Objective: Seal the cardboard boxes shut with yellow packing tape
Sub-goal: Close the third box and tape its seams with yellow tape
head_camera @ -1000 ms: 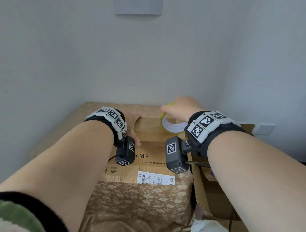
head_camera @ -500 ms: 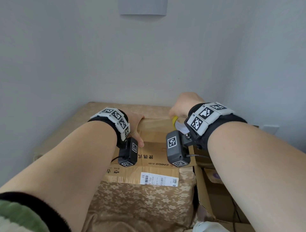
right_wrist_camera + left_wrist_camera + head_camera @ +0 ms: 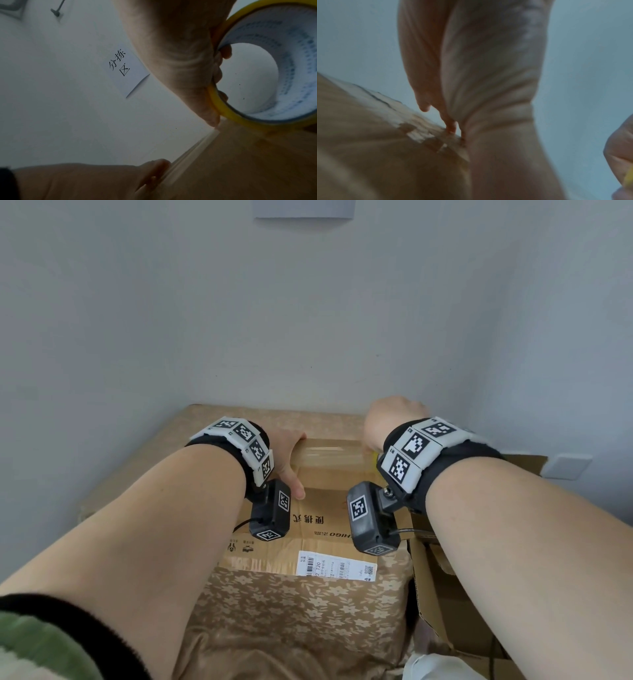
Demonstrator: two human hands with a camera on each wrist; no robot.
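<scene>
Your left hand (image 3: 286, 455) lies at about nine o'clock on the cardboard box (image 3: 318, 518), palm down with the thumb along the lid and the fingers bent over the far left edge; the wrist view is blurred, so how tightly they bend is hard to judge. The box sits on a floral cloth (image 3: 301, 604), its long axis running from six to twelve o'clock. At two o'clock your right hand (image 3: 390, 419) grips the yellow tape roll (image 3: 267, 70), fingers hooked through its core. The roll stands on edge against the box's far right corner, its open core facing the wrist camera.
</scene>
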